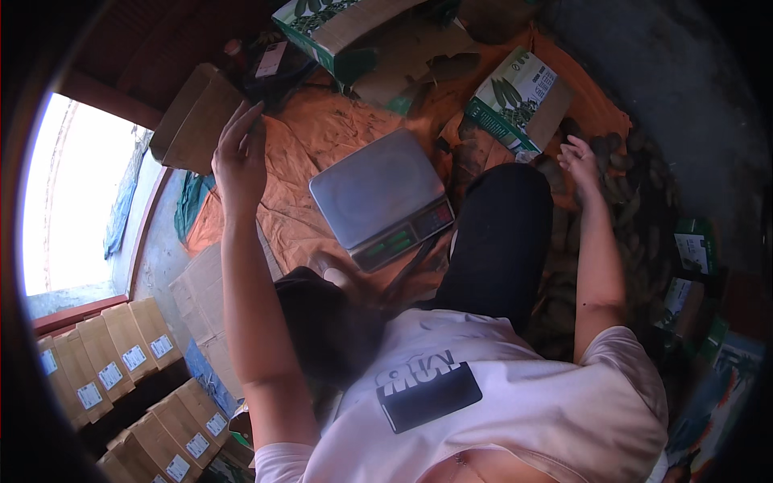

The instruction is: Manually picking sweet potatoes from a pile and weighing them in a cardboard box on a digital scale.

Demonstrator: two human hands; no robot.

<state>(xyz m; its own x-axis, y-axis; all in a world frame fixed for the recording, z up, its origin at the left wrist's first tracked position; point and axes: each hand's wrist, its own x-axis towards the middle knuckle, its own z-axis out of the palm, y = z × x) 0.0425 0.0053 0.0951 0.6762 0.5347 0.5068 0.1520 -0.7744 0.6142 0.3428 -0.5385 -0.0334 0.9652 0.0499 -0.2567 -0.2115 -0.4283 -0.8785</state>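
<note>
My left hand (239, 157) is raised at the upper left, its fingers stretched out, beside the right end of a brown cardboard box (192, 121). Whether it touches the box I cannot tell. On the right, my right hand (580, 165) hangs with loosely bent, parted fingers and nothing visible in them. It is over the edge of a heap of brown, elongated produce (624, 181), just right of a green and white carton (515, 101). Between my arms a digital scale (378, 189) with a bare metal plate rests on an orange sheet (302, 129).
Another green and white carton (326, 36) lies at the back. Rows of brown cartons with white labels (121, 354) stand at the lower left, below a bright opening (80, 193). Small green boxes (694, 248) are at the right. My bent knee (511, 217) rises beside the scale.
</note>
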